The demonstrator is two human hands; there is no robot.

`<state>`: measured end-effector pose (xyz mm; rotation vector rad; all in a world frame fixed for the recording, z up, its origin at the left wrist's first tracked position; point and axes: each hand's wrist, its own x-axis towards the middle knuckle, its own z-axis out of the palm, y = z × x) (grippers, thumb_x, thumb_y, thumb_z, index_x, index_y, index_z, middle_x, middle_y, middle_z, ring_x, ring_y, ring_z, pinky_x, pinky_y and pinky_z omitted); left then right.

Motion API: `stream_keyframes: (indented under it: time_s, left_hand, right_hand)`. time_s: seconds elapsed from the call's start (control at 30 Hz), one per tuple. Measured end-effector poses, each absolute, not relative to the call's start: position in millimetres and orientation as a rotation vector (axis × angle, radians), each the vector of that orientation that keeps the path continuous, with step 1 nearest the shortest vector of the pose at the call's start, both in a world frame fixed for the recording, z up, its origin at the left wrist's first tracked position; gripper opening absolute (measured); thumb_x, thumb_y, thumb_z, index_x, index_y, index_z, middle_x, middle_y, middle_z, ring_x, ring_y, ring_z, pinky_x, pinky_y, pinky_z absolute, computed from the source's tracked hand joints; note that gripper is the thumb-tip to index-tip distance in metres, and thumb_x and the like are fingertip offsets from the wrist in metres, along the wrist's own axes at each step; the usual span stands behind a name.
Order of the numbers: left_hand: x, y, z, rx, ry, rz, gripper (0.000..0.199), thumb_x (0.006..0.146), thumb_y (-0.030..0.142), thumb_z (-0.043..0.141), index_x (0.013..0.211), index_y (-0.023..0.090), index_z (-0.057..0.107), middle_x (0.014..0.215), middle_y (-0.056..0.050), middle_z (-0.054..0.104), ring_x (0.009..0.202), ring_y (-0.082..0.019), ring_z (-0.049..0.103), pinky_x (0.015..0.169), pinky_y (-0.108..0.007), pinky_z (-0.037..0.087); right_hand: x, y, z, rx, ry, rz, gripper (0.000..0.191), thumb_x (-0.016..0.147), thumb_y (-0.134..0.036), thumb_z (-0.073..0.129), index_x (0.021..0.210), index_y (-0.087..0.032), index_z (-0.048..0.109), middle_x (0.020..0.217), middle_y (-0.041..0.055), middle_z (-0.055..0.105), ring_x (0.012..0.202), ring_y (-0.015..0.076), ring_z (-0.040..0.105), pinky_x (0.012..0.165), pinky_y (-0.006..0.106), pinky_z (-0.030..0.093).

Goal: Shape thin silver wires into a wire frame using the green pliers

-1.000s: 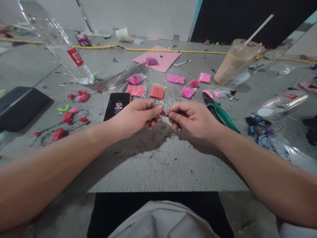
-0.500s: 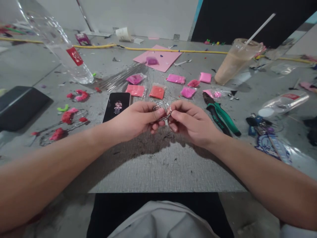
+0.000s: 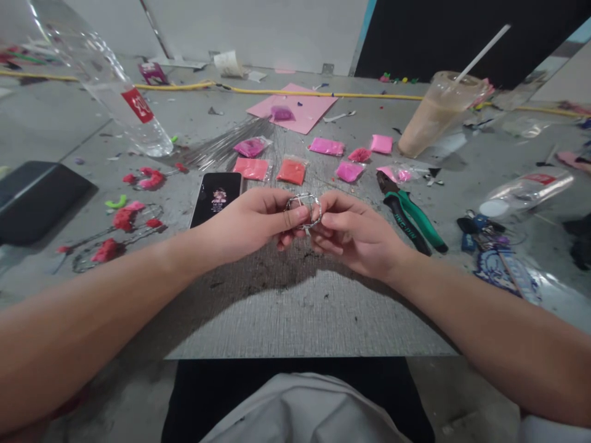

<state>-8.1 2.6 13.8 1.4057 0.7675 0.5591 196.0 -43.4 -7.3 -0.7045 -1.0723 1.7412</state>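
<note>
A small ring of twisted silver wire (image 3: 303, 198) is held between both hands above the grey table (image 3: 295, 314). My left hand (image 3: 263, 221) pinches its left side between thumb and fingers. On the ring's right side, my right hand (image 3: 353, 227) has its thumb and fingertips closed on the wire. A phone (image 3: 215, 195) lies beside my left hand, partly behind it. Green-handled pliers (image 3: 409, 212) rest to the right of my right hand. Just beyond the hands are an orange packet (image 3: 292, 171) and a magenta packet (image 3: 349, 171).
A water bottle (image 3: 138, 114) stands at left near loose wires (image 3: 226, 143) and a black object (image 3: 39, 200). Red-decorated wire pieces (image 3: 124, 218) lie at left. At right are a drink cup (image 3: 434, 117), a lying bottle (image 3: 526, 191) and keychains (image 3: 501, 264). A yellow cord (image 3: 277, 92) crosses behind.
The wire ring now faces the camera more, its round outline showing more clearly. My right hand's fingers have shifted slightly on its right side.
</note>
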Motion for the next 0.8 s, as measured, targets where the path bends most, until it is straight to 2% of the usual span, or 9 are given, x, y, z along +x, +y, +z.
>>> stream_keyframes:
  time_s: [0.2,0.33,0.43,0.5,0.67,0.8]
  left_hand:
    - [-12.1,0.0,21.7,1.296,0.698,0.426,0.027,0.089,0.035,0.083,0.074,0.019,0.069,0.068,-0.001,0.064,0.054,-0.008,0.052,0.049,-0.022,0.043]
    - [-12.8,-4.3,26.0,1.298,0.666,0.357,0.025,0.083,0.038,0.09,0.076,0.02,0.073,0.068,-0.001,0.067,0.052,-0.009,0.053,0.047,-0.022,0.044]
    - [-10.6,-3.5,23.4,1.327,0.72,0.436,0.026,0.085,0.039,0.087,0.077,0.019,0.072,0.069,-0.002,0.067,0.053,-0.009,0.054,0.049,-0.022,0.048]
    - [-8.0,-1.1,19.0,1.314,0.793,0.567,0.024,0.09,0.037,0.082,0.078,0.018,0.071,0.071,-0.002,0.068,0.055,-0.009,0.056,0.052,-0.022,0.05]
    - [-2.4,2.0,7.2,1.449,0.915,0.772,0.024,0.095,0.034,0.077,0.079,0.017,0.072,0.074,-0.003,0.07,0.062,-0.01,0.062,0.06,-0.023,0.054]
    - [-1.5,-0.2,5.6,1.633,0.971,0.735,0.017,0.094,0.031,0.076,0.085,0.016,0.075,0.074,-0.002,0.074,0.068,-0.012,0.067,0.066,-0.024,0.055]
  right_hand:
    - [195.7,-52.1,1.0,-0.65,-1.176,1.814,0.017,0.09,-0.032,0.08,0.089,-0.023,0.066,0.063,-0.0107,0.055,0.042,0.0041,0.034,0.049,0.025,0.028]
    - [197.8,-53.7,5.8,-0.588,-1.218,1.887,0.022,0.088,-0.034,0.084,0.085,-0.023,0.066,0.064,-0.0101,0.056,0.042,0.0035,0.035,0.043,0.023,0.024]
    - [198.2,-49.6,3.1,-0.676,-1.191,1.831,0.028,0.082,-0.038,0.09,0.084,-0.023,0.067,0.063,-0.0093,0.057,0.043,0.0048,0.041,0.04,0.022,0.028]
    - [197.5,-44.8,-1.4,-0.781,-1.14,1.662,0.031,0.079,-0.041,0.092,0.087,-0.023,0.068,0.061,-0.0093,0.057,0.044,0.0059,0.046,0.04,0.021,0.034]
    - [194.1,-38.5,-9.6,-1.011,-1.167,1.295,0.037,0.077,-0.044,0.095,0.091,-0.021,0.069,0.07,-0.0039,0.069,0.051,0.0098,0.062,0.041,0.021,0.045]
    - [192.8,-42.2,-9.3,-1.127,-1.194,1.199,0.034,0.081,-0.043,0.091,0.093,-0.02,0.071,0.063,-0.0017,0.071,0.043,0.0101,0.058,0.038,0.022,0.044]
